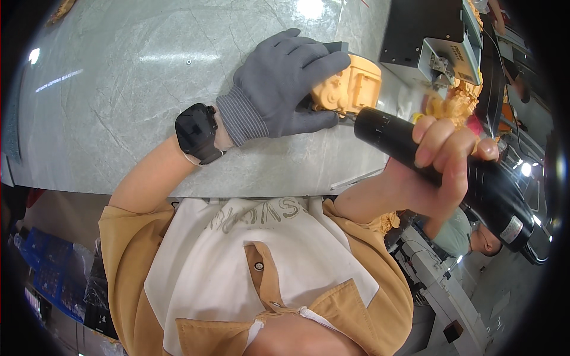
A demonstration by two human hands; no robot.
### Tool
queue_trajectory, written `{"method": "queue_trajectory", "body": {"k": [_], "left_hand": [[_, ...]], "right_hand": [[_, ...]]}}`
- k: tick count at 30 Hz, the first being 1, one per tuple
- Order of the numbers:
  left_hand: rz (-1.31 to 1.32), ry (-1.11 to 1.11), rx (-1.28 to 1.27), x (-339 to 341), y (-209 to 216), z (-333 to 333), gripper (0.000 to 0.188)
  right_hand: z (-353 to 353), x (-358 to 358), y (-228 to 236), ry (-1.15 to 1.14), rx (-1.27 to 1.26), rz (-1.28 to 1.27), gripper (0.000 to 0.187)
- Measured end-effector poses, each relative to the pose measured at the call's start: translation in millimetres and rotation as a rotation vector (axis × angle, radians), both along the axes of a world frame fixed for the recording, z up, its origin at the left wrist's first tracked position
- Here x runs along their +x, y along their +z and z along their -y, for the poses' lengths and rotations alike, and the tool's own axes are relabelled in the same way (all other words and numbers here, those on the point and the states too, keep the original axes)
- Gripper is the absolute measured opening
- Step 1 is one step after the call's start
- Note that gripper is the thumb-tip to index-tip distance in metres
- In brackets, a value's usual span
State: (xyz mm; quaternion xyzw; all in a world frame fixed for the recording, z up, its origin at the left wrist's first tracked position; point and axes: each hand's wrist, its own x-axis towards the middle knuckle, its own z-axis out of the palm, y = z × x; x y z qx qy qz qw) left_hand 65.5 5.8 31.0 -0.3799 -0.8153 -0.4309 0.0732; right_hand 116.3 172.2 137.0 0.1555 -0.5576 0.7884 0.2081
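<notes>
My left hand [279, 83], in a grey knitted glove, grips an orange-yellow moulded plastic part [363, 83] just above the table. Its fingers cover much of the part's left side, and a dark block shows behind it. My bare right hand [442, 163] is wrapped round a black electric screwdriver [389, 133], which lies slantwise with its cord end at the lower right. The screwdriver's narrow tip points at the lower edge of the part, close to my left thumb. Whether the tip touches a screw there is too small to tell.
The grey marbled table [119, 113] has a small screw-like piece [189, 61] on it. A black box [409, 44] with a metal bracket stands at the far right, beside a heap of orange pieces [463, 98]. Another person [454, 234] is at the lower right. Blue crates [53, 255] stand lower left.
</notes>
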Motion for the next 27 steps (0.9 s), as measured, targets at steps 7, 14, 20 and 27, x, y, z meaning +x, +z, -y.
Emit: {"method": "queue_trajectory", "body": {"k": [7,14,20,27], "left_hand": [[0.016,-0.005,0.022,2.5,-3.5,-1.3,0.065],[0.04,-0.015,0.135,1.0,-5.3,-1.9,0.065],[0.059,-0.013,0.136,2.1,-6.2,-2.5,0.064],[0.049,-0.009,0.125,2.6,-5.0,-1.8,0.064]], "right_hand": [[-3.3,-3.5,-1.4,0.122,-0.05,-0.022,0.043],[-4.0,0.0,2.5,0.06,-0.001,-0.024,0.038],[-4.5,-1.6,2.9,-0.007,0.004,0.003,0.038],[-2.1,-1.8,-0.4,-0.026,-0.035,0.005,0.04]]}}
